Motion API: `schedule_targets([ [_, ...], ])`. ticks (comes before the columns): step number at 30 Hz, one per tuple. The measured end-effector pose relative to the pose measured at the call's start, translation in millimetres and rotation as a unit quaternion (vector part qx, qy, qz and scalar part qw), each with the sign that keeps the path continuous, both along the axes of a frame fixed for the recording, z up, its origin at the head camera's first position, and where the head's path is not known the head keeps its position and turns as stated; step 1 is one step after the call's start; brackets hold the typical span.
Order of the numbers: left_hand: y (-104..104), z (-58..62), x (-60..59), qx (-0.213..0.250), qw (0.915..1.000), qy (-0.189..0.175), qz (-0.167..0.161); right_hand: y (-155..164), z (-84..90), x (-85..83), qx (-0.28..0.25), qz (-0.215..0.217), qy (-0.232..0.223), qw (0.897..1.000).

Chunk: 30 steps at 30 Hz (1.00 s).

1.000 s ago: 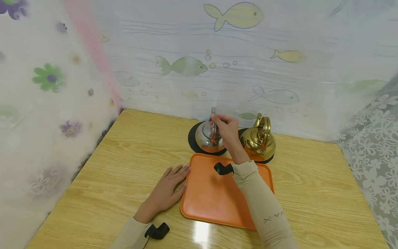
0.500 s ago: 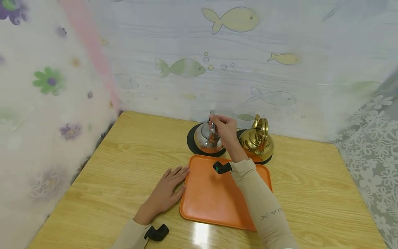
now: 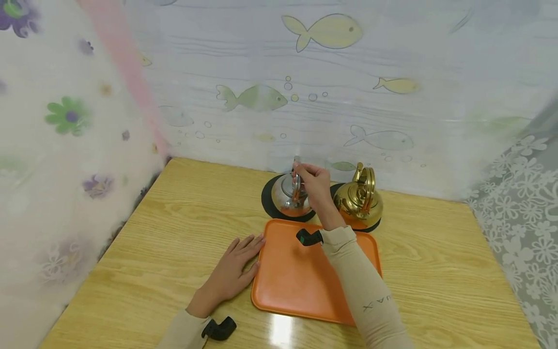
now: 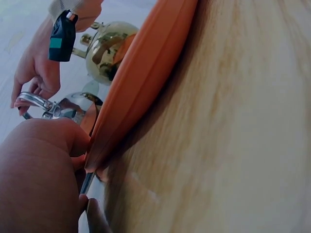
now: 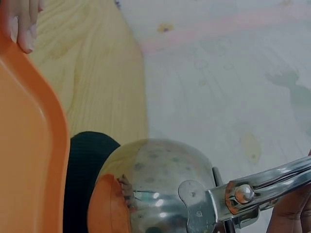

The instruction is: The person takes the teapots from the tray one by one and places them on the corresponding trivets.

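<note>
Where the table [image 3: 174,228] meets the back wall, a silver kettle [image 3: 287,196] stands on a round black mat [image 3: 268,198] near the middle of the far edge. The right hand [image 3: 316,186] reaches over it, fingers curled around the raised metal handle [image 3: 297,179]; the right wrist view shows the handle's hinge [image 5: 243,194] on the kettle's polished body [image 5: 155,184], with the fingers themselves mostly out of that frame. Just to the right of the silver kettle, a gold kettle [image 3: 359,198] sits on a second black mat [image 3: 370,225], apart from the hand. Directly in front of both kettles lies an orange tray [image 3: 296,281], its far rim close to the two mats. The right forearm, in a beige sleeve [image 3: 362,291], crosses above the tray. The left hand [image 3: 233,269] rests flat on the table at the tray's left edge, fingers straight and close together, fingertips touching the rim; the left wrist view shows the tray's rim [image 4: 141,82] against that hand [image 4: 39,179]. A pale curtain printed with fish [image 3: 322,29] hangs behind the table's far edge, and flowered curtains [image 3: 69,111] close off the left and right sides.
</note>
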<state>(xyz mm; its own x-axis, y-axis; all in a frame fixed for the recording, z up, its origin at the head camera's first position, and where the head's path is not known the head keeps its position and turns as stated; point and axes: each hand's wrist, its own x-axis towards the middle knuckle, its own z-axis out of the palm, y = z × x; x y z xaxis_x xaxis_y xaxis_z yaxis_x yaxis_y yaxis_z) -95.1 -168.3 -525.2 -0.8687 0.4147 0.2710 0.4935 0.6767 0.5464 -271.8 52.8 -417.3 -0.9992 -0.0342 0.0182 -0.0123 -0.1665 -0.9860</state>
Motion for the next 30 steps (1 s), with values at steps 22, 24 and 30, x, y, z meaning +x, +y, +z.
schedule_targets([
  [22,4.7,-2.1,0.3,0.008,0.9999,0.011,-0.004,3.4,-1.1,10.1,0.005,-0.014,-0.031,0.999],
  [24,4.7,-1.7,0.5,0.006,0.9999,0.010,-0.004,5.7,-1.2,12.6,0.013,-0.009,-0.023,1.000],
  [30,4.0,0.5,0.4,0.011,0.9999,0.012,-0.001,15.8,-1.0,26.2,0.040,-0.005,0.003,0.999],
])
